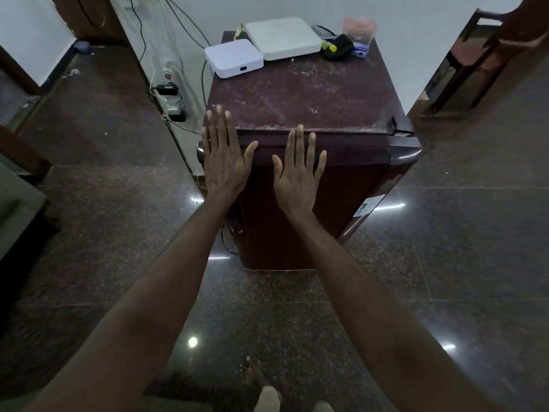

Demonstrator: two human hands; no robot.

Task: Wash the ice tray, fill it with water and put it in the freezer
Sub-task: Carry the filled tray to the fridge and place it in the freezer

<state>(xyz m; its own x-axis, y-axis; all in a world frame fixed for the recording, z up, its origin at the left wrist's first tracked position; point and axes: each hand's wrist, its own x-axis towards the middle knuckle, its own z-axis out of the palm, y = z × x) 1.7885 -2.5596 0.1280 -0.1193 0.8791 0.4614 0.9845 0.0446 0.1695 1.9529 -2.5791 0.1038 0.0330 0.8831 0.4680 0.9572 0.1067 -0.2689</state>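
Single head view, steep downward, close above fridge [300, 93]; edges seemingly warped.

Dark speckled polished stone floor [445, 257] picks up bright glare spots, plain white wall [401, 13] behind, reddish-brown wooden chair [502, 40] off right.

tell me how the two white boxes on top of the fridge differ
The smaller white box sits at the left edge of the fridge, nearer the camera; the larger white box lies behind it, by the wall. The smaller box looks bluish white with a dark slot on its front face; the larger box looks off-white, no slot showing. Both are flat, square and round-cornered.
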